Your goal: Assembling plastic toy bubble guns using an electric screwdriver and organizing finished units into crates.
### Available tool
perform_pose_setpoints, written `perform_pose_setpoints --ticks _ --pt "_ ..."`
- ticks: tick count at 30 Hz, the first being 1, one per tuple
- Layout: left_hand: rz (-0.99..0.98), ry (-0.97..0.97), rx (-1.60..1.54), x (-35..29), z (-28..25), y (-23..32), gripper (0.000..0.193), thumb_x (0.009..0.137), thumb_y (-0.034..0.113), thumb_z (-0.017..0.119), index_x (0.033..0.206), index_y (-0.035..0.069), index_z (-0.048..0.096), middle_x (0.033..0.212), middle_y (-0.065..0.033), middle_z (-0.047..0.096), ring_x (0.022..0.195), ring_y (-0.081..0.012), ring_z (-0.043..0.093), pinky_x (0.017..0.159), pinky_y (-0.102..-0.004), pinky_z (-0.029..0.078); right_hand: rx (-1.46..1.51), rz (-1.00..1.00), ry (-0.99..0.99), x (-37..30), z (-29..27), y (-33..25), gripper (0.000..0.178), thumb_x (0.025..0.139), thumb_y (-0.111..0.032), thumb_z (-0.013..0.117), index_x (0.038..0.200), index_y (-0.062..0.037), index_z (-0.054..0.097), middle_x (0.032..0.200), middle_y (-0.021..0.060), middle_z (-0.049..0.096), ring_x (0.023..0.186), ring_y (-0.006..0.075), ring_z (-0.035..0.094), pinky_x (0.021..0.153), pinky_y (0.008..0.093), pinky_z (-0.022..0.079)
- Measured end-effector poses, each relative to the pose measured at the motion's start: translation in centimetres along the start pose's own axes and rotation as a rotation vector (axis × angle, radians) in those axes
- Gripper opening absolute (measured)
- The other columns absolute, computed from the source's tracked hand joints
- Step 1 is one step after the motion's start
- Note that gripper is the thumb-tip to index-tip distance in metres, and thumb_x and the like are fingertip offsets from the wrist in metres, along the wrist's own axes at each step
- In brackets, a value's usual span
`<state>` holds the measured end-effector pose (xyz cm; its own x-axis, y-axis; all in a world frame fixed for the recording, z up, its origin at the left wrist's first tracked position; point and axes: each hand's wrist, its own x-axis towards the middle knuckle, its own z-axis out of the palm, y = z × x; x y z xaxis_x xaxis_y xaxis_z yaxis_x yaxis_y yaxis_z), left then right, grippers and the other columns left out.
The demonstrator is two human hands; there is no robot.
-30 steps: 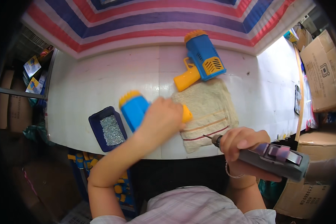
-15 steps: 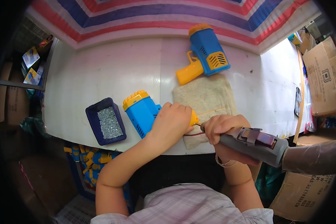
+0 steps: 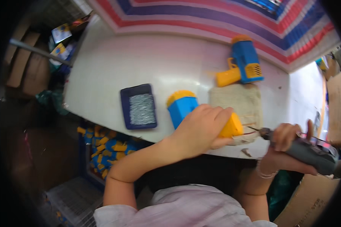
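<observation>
The left hand (image 3: 202,130) grips a blue-and-yellow toy gun (image 3: 182,109) over the white table (image 3: 178,62), right of the dark tray (image 3: 125,109); the right hand (image 3: 283,147) clasps a grey power screwdriver (image 3: 308,154) (its bit (image 3: 257,130) near the gun's handle (image 3: 232,128)).

Your left hand (image 3: 201,130) grips one blue-and-yellow toy gun (image 3: 183,110); your right hand (image 3: 286,146) holds a grey power screwdriver (image 3: 310,154), whose bit (image 3: 256,129) points to ten o'clock, near the yellow handle (image 3: 233,126); from your left hand, the dark tray (image 3: 125,109) with small metal pieces (image 3: 142,109) lies at ten o'clock; a second toy gun (image 3: 249,63) lies at one o'clock, having a beige cloth (image 3: 231,97) at its six o'clock.
</observation>
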<state>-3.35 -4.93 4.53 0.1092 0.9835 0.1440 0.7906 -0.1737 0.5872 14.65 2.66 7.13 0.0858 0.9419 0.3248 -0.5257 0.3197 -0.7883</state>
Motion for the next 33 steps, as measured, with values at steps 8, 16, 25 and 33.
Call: perform_pose_setpoints --ticks 8,16,25,33 --pt "-1.058 0.035 0.492 -19.9 -13.6 -1.2 0.047 0.074 0.016 0.063 0.114 -0.003 0.048 0.098 -0.0155 0.059 0.088 -0.0244 0.059 0.078 -0.0309 0.046 -0.067 0.109 -0.111 -0.1 -2.1 1.5 0.103 0.061 -0.085 0.036 0.116 0.0024 0.045 0.046 -0.0029 0.036 0.037 0.0069 0.034 0.039 0.0201 0.029" --pt "-0.504 0.141 0.086 -12.5 -6.2 -6.7 0.024 0.078 0.004 0.055 0.102 0.001 0.055 0.096 -0.0135 0.056 0.091 -0.0284 0.055 0.077 -0.0336 0.045 0.013 0.188 -0.286 -2.4 1.9 1.1 0.096 0.061 -0.086 0.030 0.104 -0.0022 0.047 0.047 -0.0021 0.036 0.035 0.0082 0.032 0.036 0.0204 0.028" --pt "-0.470 0.123 0.268 -10.1 -3.5 -10.0 0.010 0.071 0.008 0.062 0.071 0.004 0.053 0.071 -0.0071 0.051 0.074 -0.0263 0.053 0.062 -0.0368 0.043 0.090 0.212 -0.417 -2.6 1.9 0.4 0.082 0.066 -0.082 0.035 0.091 -0.0048 0.046 0.046 -0.0018 0.041 0.034 0.0092 0.039 0.033 0.0200 0.032" --pt "-0.022 0.274 0.098 -6.1 1.1 -3.0 0.008 0.068 0.005 0.059 0.076 0.003 0.057 0.072 -0.0066 0.053 0.068 -0.0226 0.054 0.057 -0.0330 0.042 0.223 0.222 -0.582 -2.5 3.5 0.2 0.073 0.068 -0.078 0.037 0.085 -0.0069 0.045 0.048 0.0001 0.045 0.036 0.0114 0.042 0.033 0.0228 0.037"
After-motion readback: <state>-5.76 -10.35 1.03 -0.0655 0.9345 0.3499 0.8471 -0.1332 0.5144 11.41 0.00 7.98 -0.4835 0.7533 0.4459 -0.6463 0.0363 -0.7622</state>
